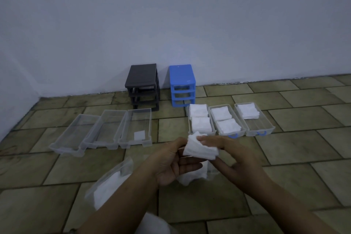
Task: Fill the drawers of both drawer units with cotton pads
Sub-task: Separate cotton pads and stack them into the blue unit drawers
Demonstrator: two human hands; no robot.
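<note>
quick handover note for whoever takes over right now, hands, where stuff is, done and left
Both hands, left hand and right hand, grip one stack of cotton pads.
Black unit and blue unit stand by the wall, drawers out on the floor.
Done: two blue-handled drawers hold two stacks each.
Left: third blue-handled drawer has one stack; near clear drawer one pad; two clear drawers look empty. Pad bag lies nearby.

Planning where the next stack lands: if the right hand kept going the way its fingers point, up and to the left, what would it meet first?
Probably the left hand, whose fingertips hold the same stack of cotton pads that the right hand holds; depth is hard to judge.
</note>
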